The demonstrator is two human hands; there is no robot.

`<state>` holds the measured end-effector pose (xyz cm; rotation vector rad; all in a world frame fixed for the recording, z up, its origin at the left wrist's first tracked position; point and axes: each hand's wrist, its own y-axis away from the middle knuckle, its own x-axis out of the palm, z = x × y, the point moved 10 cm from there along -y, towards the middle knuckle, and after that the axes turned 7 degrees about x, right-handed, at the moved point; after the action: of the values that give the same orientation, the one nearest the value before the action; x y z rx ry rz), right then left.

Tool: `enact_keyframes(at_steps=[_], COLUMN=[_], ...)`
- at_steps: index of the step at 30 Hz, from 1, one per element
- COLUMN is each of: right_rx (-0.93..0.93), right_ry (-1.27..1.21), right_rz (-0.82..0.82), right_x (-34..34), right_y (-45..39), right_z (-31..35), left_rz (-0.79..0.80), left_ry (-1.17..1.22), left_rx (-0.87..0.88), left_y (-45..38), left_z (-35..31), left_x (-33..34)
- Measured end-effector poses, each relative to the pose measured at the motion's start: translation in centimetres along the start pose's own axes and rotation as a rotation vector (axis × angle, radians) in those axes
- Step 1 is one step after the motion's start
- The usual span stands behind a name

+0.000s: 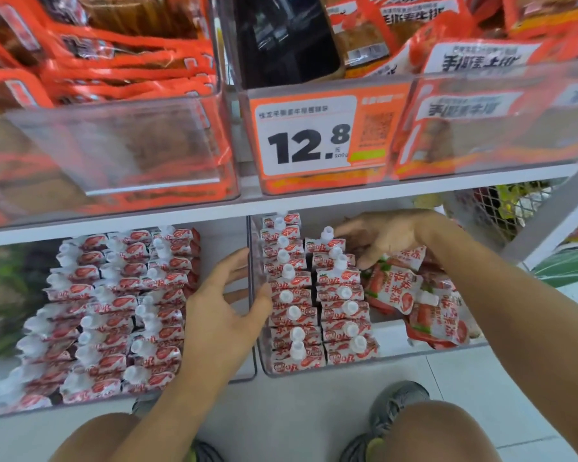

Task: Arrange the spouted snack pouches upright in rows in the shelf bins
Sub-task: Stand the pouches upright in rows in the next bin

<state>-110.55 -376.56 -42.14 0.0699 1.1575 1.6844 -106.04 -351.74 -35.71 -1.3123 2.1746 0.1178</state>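
Observation:
Two clear bins sit on the lower shelf. The left bin (244, 378) holds three rows of upright red-and-white spouted pouches (121, 305). The right bin (414, 356) has two upright rows (317, 295) at its left side and a loose heap of pouches (424, 305) lying flat at its right. My left hand (227, 305) is spread open, its fingers resting against the clear wall between the bins. My right hand (384, 238) reaches into the back of the right bin, fingertips at the rearmost pouch (327, 240) of the second row; whether it pinches it is unclear.
The upper shelf carries clear bins of orange snack packs (114, 71) and an orange price tag (317, 138) reading 12.8. A white shelf post (554, 211) stands at the right. My knees and shoes (397, 408) are on the pale tiled floor below.

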Motion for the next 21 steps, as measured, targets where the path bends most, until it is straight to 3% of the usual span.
enact_keyframes(at_steps=[3, 11, 15, 18, 21], right_rx=[-0.043, -0.1, -0.074, -0.008, -0.042], right_ry=[0.129, 0.087, 0.088, 0.145, 0.155], right_rz=[-0.151, -0.384, -0.334, -0.301, -0.299], right_x=[-0.9, -2.2, -1.3, -0.7, -0.3], right_y=[-0.7, -0.6, -0.4, -0.6, -0.2], right_z=[1.0, 0.0, -0.4, -0.9, -0.5], left_rz=[-0.01, 0.009, 0.048, 0.268, 0.537], left_ry=[-0.004, -0.157, -0.378, -0.434, -0.508], left_rx=[0.004, 0.009, 0.266, 0.387, 0.342], left_y=[0.0, -0.7, -1.5, -3.2, -5.8], left_z=[0.0, -0.8, -5.9, -8.3, -6.4], left_x=[0.0, 0.3, 1.8, 6.4, 11.8])
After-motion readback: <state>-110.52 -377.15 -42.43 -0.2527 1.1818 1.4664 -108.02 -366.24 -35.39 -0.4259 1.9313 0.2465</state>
